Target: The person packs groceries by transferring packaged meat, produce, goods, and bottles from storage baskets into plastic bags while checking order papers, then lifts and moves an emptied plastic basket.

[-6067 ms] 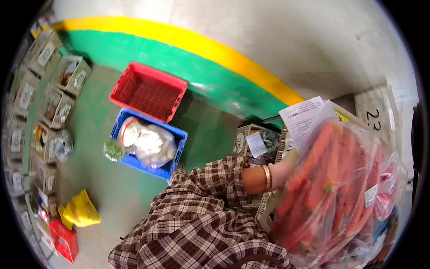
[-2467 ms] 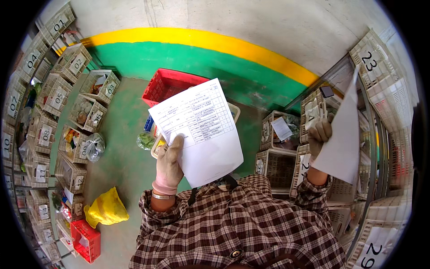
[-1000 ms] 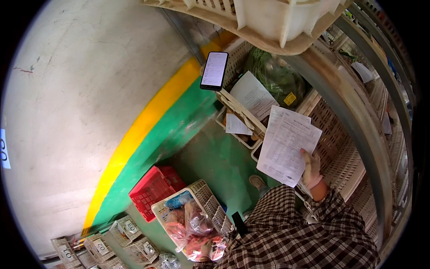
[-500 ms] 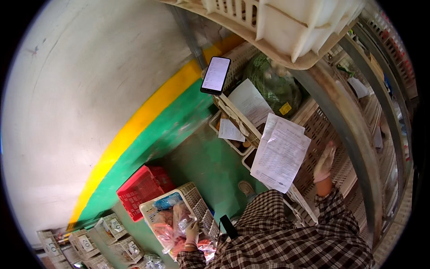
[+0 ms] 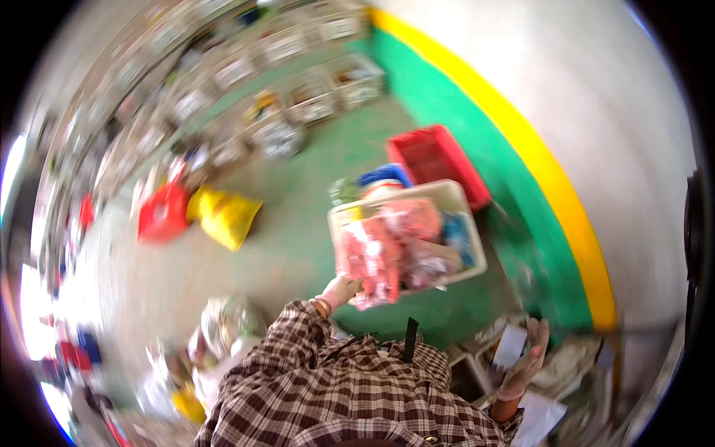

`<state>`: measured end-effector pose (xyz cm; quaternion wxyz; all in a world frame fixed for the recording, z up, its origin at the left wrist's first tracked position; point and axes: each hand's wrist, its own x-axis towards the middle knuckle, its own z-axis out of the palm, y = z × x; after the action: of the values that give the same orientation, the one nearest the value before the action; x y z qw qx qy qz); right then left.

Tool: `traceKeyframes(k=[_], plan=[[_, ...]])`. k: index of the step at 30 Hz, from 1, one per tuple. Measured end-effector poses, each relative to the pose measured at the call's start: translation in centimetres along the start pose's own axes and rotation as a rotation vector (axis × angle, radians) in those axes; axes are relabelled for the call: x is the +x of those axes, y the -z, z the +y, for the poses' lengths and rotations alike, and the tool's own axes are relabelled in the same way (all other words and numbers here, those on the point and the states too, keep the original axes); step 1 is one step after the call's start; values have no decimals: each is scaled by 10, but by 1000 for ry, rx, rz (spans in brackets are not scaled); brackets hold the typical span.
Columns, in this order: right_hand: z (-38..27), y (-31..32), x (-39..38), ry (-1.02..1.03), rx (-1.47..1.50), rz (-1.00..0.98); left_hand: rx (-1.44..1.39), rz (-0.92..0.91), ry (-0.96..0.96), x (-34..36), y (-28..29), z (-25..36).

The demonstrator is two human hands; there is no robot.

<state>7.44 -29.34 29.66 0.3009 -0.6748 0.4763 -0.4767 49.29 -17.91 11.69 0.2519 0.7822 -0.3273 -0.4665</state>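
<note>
The picture is motion-blurred. My left hand reaches forward to the near left corner of a white plastic crate on the green floor. It grips a pink plastic bag that hangs over the crate's edge. More pink and blue packets fill the crate. My right hand, in a pale glove, is raised at the lower right with fingers spread and holds nothing. It hovers beside a small white paper slip on shelf crates. A white paper sheet lies just below that hand.
A red crate and a blue crate stand behind the white crate, by the green and yellow wall stripe. A yellow bag and a red bag lie on the floor to the left. Rows of stocked crates line the far side.
The view swung from the shelf down to the floor. My right hand no longer holds the printed sheet. My left hand stays at the pink bag in the white crate.
</note>
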Motion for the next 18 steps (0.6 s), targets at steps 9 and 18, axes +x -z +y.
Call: traceKeyframes(k=[9, 18], plan=[[-124, -317, -8, 113, -50, -972, -765, 785, 632, -265, 151, -375], [-68, -542, -106, -239, -244, -1597, -1312, 884, 1014, -356, 126, -503]])
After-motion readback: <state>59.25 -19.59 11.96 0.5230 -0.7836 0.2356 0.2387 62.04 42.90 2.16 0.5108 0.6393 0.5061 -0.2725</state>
